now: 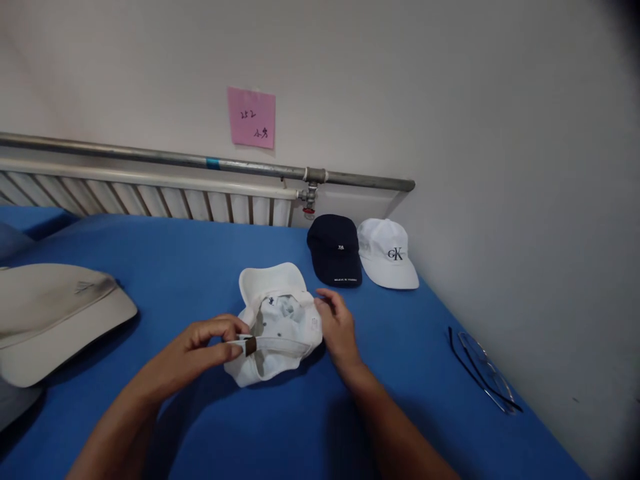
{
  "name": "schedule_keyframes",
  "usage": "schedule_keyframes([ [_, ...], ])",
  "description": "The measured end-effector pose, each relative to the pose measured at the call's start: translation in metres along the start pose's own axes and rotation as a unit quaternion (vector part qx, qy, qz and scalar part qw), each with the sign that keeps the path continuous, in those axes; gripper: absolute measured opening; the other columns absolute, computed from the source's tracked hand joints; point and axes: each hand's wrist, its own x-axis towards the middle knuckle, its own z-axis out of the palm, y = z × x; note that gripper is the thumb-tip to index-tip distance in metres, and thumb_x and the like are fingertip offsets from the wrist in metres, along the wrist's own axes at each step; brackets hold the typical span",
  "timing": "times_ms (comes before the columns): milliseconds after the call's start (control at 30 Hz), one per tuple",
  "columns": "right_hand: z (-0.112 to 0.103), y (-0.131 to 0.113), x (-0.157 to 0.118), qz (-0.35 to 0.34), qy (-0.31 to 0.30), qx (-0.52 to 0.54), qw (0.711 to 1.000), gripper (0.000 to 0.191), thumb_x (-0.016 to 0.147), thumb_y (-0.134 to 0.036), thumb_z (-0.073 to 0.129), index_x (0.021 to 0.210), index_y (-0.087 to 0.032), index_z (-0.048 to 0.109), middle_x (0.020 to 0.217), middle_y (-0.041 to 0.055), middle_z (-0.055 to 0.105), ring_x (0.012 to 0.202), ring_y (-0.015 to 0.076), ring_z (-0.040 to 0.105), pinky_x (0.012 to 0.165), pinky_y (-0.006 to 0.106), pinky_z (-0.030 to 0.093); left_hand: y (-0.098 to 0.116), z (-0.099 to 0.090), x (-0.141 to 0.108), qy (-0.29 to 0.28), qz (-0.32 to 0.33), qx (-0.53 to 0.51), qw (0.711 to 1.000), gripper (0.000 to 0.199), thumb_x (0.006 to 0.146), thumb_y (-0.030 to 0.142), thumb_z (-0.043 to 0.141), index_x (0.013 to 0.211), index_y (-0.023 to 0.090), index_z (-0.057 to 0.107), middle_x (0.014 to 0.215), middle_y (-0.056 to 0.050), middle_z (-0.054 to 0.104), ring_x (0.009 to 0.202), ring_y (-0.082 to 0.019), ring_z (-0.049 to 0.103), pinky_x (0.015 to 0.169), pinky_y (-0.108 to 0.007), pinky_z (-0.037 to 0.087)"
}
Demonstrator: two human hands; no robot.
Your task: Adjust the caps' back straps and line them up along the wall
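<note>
A white baseball cap lies upside down on the blue surface, its inside facing up and its brim pointing away from me. My left hand pinches the back strap at the cap's left side, close to a brown buckle patch. On the other side, my right hand grips the cap's right edge between thumb and fingers. Beyond the right hand sit a dark navy cap with small white lettering and a white cap with dark letters, side by side.
At the left lies a stack of caps, a beige one on top. Folded eyeglasses rest near the right edge of the blue surface. Behind are a radiator, a metal pipe and a pink note on the wall.
</note>
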Motion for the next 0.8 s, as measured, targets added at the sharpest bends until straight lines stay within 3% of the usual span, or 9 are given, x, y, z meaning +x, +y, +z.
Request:
schedule_keyframes([
  [67, -0.007, -0.018, -0.015, -0.080, 0.022, -0.033, 0.996, 0.020, 0.077, -0.031, 0.061, 0.095, -0.021, 0.066, 0.117, 0.0088, 0.063, 0.114, 0.0251, 0.053, 0.098, 0.041, 0.037, 0.002, 0.001, 0.000, -0.015, 0.001, 0.004, 1.000, 0.028, 0.083, 0.032, 0.058, 0.062, 0.017, 0.048, 0.094, -0.001, 0.058, 0.084, -0.016, 0.053, 0.075, -0.026, 0.041],
  [167, -0.010, -0.047, -0.044, -0.337, -0.029, -0.163, 0.927, 0.019, 0.083, -0.021, 0.060, 0.102, -0.021, 0.064, 0.112, 0.0091, 0.065, 0.108, 0.0234, 0.058, 0.096, 0.042, 0.036, 0.001, 0.005, 0.000, -0.073, 0.024, 0.014, 0.997, 0.022, 0.086, 0.031, 0.059, 0.068, 0.018, 0.056, 0.099, -0.001, 0.060, 0.092, -0.017, 0.054, 0.082, -0.027, 0.041],
  [233, -0.008, -0.060, -0.060, -0.408, -0.109, -0.199, 0.885, 0.025, 0.082, -0.024, 0.065, 0.107, -0.023, 0.062, 0.106, 0.0060, 0.068, 0.100, 0.0211, 0.062, 0.098, 0.043, 0.032, 0.000, 0.007, 0.000, -0.114, 0.052, 0.003, 0.992, 0.020, 0.088, 0.031, 0.058, 0.072, 0.020, 0.059, 0.100, 0.000, 0.061, 0.096, -0.017, 0.055, 0.087, -0.028, 0.041],
  [333, -0.004, -0.065, -0.070, -0.413, -0.199, -0.237, 0.857, 0.033, 0.084, -0.027, 0.066, 0.116, -0.025, 0.059, 0.103, 0.0033, 0.070, 0.095, 0.0182, 0.064, 0.101, 0.042, 0.026, 0.000, 0.012, 0.001, -0.140, 0.087, -0.015, 0.986, 0.019, 0.091, 0.029, 0.056, 0.074, 0.020, 0.059, 0.098, 0.000, 0.062, 0.099, -0.017, 0.055, 0.095, -0.031, 0.038],
  [433, -0.004, -0.060, -0.068, -0.416, -0.226, -0.235, 0.849, 0.030, 0.087, -0.025, 0.062, 0.117, -0.024, 0.058, 0.094, 0.0020, 0.071, 0.086, 0.0162, 0.064, 0.098, 0.040, 0.029, 0.003, 0.017, 0.003, -0.152, 0.092, -0.002, 0.984, 0.018, 0.091, 0.028, 0.056, 0.074, 0.020, 0.058, 0.099, 0.002, 0.064, 0.100, -0.016, 0.056, 0.110, -0.034, 0.022],
  [533, -0.007, -0.055, -0.065, -0.436, -0.229, -0.234, 0.838, 0.027, 0.087, -0.026, 0.061, 0.113, -0.021, 0.059, 0.086, 0.0019, 0.070, 0.079, 0.0158, 0.063, 0.094, 0.040, 0.033, 0.005, 0.021, 0.003, -0.157, 0.086, 0.013, 0.984, 0.019, 0.091, 0.027, 0.057, 0.073, 0.020, 0.057, 0.095, 0.004, 0.065, 0.096, -0.014, 0.059, 0.115, -0.034, 0.011],
  [700, -0.005, -0.053, -0.065, -0.430, -0.223, -0.214, 0.848, 0.016, 0.082, -0.024, 0.064, 0.097, -0.020, 0.062, 0.082, -0.0005, 0.070, 0.075, 0.0145, 0.062, 0.092, 0.038, 0.034, 0.006, 0.021, 0.002, -0.149, 0.058, 0.022, 0.987, 0.019, 0.091, 0.030, 0.056, 0.074, 0.022, 0.059, 0.097, 0.004, 0.067, 0.100, -0.015, 0.057, 0.106, -0.030, 0.027],
  [800, -0.003, -0.054, -0.066, -0.417, -0.233, -0.207, 0.854, 0.015, 0.081, -0.023, 0.065, 0.095, -0.019, 0.061, 0.079, -0.0008, 0.071, 0.073, 0.0145, 0.063, 0.091, 0.038, 0.035, 0.007, 0.020, 0.000, -0.147, 0.054, 0.033, 0.987, 0.019, 0.090, 0.031, 0.058, 0.074, 0.022, 0.060, 0.098, 0.003, 0.068, 0.101, -0.016, 0.057, 0.106, -0.030, 0.028],
])
